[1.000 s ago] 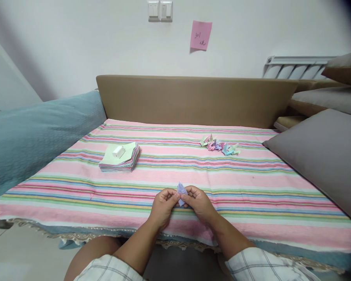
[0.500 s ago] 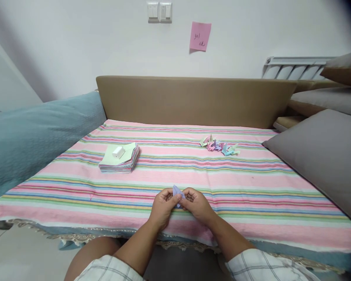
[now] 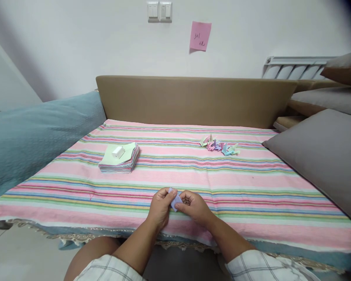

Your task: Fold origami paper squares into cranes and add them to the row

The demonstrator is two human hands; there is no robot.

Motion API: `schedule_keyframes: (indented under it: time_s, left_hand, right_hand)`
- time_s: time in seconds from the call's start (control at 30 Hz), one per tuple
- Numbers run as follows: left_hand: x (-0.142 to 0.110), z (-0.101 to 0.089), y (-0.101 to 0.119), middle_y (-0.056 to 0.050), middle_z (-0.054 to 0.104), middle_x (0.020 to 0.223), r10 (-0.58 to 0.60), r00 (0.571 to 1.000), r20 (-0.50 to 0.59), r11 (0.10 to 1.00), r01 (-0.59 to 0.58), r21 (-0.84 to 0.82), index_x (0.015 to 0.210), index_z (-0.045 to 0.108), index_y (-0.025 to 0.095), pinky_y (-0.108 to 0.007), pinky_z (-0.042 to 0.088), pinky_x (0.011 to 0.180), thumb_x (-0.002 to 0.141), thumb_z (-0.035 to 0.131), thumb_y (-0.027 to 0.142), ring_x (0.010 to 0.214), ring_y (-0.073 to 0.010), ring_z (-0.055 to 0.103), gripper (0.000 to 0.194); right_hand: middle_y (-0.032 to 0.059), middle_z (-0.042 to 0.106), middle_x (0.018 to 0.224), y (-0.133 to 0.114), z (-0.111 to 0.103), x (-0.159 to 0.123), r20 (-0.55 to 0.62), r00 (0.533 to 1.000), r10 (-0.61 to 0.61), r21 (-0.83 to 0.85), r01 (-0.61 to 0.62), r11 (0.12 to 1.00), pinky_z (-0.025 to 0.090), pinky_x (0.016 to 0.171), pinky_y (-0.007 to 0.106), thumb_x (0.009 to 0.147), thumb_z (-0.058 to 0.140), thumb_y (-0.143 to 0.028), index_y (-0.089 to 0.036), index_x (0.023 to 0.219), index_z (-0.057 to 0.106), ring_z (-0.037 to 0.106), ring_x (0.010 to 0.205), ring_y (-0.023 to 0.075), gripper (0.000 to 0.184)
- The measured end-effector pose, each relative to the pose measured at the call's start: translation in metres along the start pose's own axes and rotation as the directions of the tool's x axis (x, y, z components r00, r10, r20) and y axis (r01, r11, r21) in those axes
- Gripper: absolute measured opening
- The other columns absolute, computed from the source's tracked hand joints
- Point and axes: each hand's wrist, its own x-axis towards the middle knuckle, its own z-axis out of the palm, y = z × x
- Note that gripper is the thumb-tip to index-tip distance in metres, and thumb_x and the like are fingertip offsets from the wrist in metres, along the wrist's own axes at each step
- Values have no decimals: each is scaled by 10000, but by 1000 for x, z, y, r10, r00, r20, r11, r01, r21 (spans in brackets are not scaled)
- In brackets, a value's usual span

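Observation:
A small folded piece of lilac paper (image 3: 176, 201) is held between both hands, just above the front part of the striped cloth (image 3: 105, 216). My left hand (image 3: 160, 205) pinches its upper left part with thumb and fingers. On the paper's right edge, my right hand (image 3: 194, 205) has its thumb on top and its fingers curled behind. Beyond the hands, to the right, folded paper cranes (image 3: 218, 146) in several pastel colours stand in a cluster. Back on the left lies a stack of coloured paper sheets (image 3: 119, 164), topped by a small white block (image 3: 118, 152).
A tan backrest (image 3: 193, 100) runs along the far edge, before a white wall with a pink note (image 3: 200, 36). Grey cushions (image 3: 318, 156) pile up on the right. A blue-covered armrest (image 3: 46, 132) borders the left side.
The lilac paper has turned in my hands; its pointed tip no longer stands up and a broader face shows. My left thumb has moved up, and my right thumb slightly down.

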Motion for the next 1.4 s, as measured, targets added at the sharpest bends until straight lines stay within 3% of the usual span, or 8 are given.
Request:
schedule_keyframes:
  time_s: [0.17, 0.33, 0.4, 0.57, 0.8, 0.93, 1.1, 1.4]
  left_hand:
    - [0, 1, 5, 36, 556, 512, -42, 999, -2, 998, 42, -51, 567, 578, 130, -188, 368, 505, 538, 811, 319, 485, -62, 467, 302]
    - [2, -2, 5, 12, 623, 665, -51, 992, 111, 998, 54, -25, 832, 648, 151, -201, 394, 551, 506, 836, 330, 572, -88, 530, 417]
    - [4, -2, 4, 2, 626, 646, -81, 986, 149, 997, 78, 25, 784, 649, 135, -203, 388, 547, 512, 835, 319, 562, -89, 529, 378]
    - [6, -4, 4, 14, 585, 548, -130, 983, 127, 991, 127, 32, 631, 619, 114, -198, 379, 526, 548, 818, 329, 504, -69, 492, 304]
    - [3, -3, 10, -13, 626, 582, -155, 962, 224, 988, 154, 22, 655, 608, 111, -203, 405, 547, 580, 806, 333, 542, -93, 548, 307]
    - [1, -3, 11, -5, 623, 610, -167, 953, 253, 985, 170, 11, 700, 609, 123, -237, 449, 614, 590, 803, 337, 589, -108, 572, 309]
    - [2, -5, 10, 12, 592, 635, -210, 949, 235, 978, 205, 46, 727, 599, 131, -234, 466, 589, 605, 794, 339, 593, -96, 552, 311]
    - [2, -6, 12, 17, 563, 602, -217, 940, 263, 975, 219, 20, 698, 594, 123, -204, 441, 537, 609, 792, 342, 552, -77, 520, 308]
  right_hand:
    - [-42, 542, 601, 1, -1, 0, 7, 1000, 24, -19, -24, 1000, 335, 541, 233, 659, 717, -390, -179, 690, 541, 442, 544, 89, 277]
    - [-37, 569, 610, -2, -2, 1, -57, 997, 42, 125, -35, 992, 350, 513, 220, 669, 713, -420, -176, 741, 546, 471, 523, 84, 304]
    - [-39, 574, 600, -5, -1, 2, -91, 995, 45, 173, -28, 985, 365, 509, 222, 661, 718, -434, -183, 769, 548, 494, 515, 90, 323]
    - [-21, 610, 650, -7, 0, 1, -89, 996, -1, 205, 19, 979, 417, 565, 238, 613, 763, -423, -189, 798, 543, 562, 590, 118, 370]
    - [-16, 539, 619, -1, -7, -1, -137, 987, -83, 154, 104, 983, 410, 559, 238, 821, 531, -504, -167, 783, 593, 490, 562, 97, 345]
    - [-30, 527, 636, -2, -6, 1, -151, 987, -53, 185, 81, 979, 417, 543, 231, 738, 645, -447, -188, 801, 581, 485, 569, 99, 274]
    - [-1, 576, 757, -6, -5, 0, -227, 969, -101, 151, 138, 979, 447, 638, 253, 684, 699, -381, -205, 864, 580, 535, 692, 126, 278]
    - [-13, 567, 720, -6, -7, -2, -135, 982, -129, 164, 151, 975, 439, 653, 261, 727, 677, -378, -206, 865, 592, 523, 668, 117, 236]
